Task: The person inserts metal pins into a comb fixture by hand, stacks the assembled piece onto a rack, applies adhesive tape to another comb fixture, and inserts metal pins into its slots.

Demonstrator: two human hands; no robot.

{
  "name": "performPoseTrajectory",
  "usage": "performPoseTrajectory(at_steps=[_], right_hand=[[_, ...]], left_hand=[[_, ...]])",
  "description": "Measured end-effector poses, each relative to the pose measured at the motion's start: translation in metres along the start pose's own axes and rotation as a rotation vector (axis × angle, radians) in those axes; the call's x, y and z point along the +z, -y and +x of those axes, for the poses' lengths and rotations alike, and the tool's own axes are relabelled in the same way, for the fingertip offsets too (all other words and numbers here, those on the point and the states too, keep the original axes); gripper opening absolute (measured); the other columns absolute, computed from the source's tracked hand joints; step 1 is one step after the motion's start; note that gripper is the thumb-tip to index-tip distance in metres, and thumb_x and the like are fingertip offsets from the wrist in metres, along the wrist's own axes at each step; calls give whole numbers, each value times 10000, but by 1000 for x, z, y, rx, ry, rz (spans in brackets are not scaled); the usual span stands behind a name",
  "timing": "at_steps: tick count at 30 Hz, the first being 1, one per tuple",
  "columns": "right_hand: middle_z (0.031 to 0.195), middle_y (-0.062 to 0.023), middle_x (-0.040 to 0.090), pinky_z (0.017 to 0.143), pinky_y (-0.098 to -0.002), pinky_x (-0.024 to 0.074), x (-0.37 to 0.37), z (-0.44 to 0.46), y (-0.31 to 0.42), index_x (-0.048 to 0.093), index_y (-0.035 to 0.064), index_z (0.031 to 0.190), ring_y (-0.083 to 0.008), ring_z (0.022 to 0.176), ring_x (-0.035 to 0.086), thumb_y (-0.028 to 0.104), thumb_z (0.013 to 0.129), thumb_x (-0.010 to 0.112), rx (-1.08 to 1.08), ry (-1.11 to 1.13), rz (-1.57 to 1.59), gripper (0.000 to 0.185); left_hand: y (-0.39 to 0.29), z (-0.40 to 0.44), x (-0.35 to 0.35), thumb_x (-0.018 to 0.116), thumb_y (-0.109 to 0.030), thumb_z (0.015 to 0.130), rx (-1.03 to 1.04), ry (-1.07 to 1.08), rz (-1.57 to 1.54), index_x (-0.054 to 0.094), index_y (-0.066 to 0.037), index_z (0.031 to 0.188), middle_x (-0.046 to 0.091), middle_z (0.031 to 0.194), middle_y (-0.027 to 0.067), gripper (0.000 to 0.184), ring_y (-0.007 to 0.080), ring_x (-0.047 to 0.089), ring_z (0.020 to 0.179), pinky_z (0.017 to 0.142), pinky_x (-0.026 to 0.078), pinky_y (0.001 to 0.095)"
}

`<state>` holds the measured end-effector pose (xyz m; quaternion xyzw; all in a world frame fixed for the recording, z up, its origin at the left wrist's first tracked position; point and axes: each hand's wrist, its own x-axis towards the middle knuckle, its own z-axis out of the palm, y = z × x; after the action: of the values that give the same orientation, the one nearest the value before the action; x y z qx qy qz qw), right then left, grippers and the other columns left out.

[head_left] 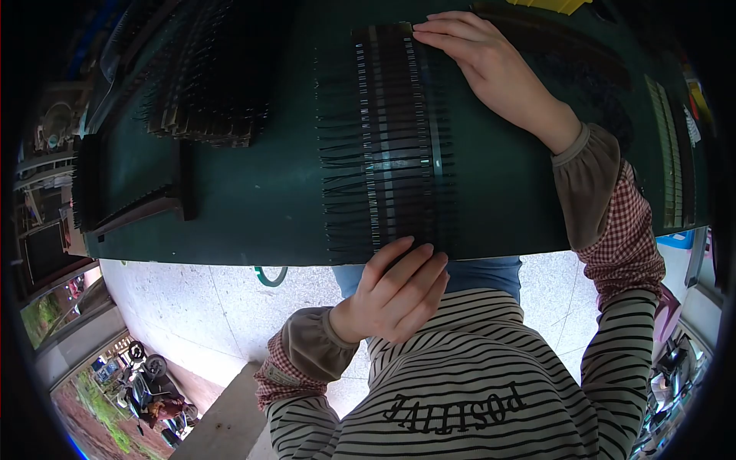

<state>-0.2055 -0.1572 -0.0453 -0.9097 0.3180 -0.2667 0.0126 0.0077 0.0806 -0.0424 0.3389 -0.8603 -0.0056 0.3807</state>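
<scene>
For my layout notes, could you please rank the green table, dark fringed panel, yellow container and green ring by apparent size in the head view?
Green table
Dark fringed panel
Yellow container, partly out of frame
Green ring, partly hidden

Strip [395, 100] on the worktop [261, 207] — right hand [484, 60] at its one o'clock corner, left hand [397, 293] at its six o'clock end, stacked strips [205, 123] toward ten.

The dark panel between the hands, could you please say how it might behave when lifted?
The panel may be fairly stiff, lying straight. Its thin side wires would probably bend or snag, since they stick out past its edges.
</scene>
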Motion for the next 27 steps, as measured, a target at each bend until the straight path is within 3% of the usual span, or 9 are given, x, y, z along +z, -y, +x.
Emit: performPoseTrajectory(at_steps=[17, 20, 27], right_hand=[[1316, -63, 661, 1118, -399, 430, 5, 2, 4, 697, 16, 1236, -226, 1285, 562, -61, 931, 531, -20, -86, 8, 356], [1394, -63, 616, 1182, -407, 392, 3, 0, 1, 655, 73, 1333, -254, 1366, 510, -116, 904, 528, 7, -2, 25, 486], [1399, -62, 611, 1183, -405, 393, 1, -2, -1, 651, 79, 1342, -256, 1364, 510, -128, 898, 522, 0, 4, -2, 507]], left_hand=[[1, 9, -16, 747, -11, 777, -5, -126, 26, 675, -59, 995, 740, 1052, 77, 234, 255, 627, 1068, 962, 534, 457], [1, 9, -14, 734, -8, 784, -3, -115, 29, 672, -60, 993, 742, 1053, 77, 224, 255, 628, 1064, 959, 536, 457], [1, 9, -12, 725, -21, 780, -9, -79, 8, 655, -53, 988, 749, 1043, 93, 222, 264, 650, 1031, 953, 540, 457]])
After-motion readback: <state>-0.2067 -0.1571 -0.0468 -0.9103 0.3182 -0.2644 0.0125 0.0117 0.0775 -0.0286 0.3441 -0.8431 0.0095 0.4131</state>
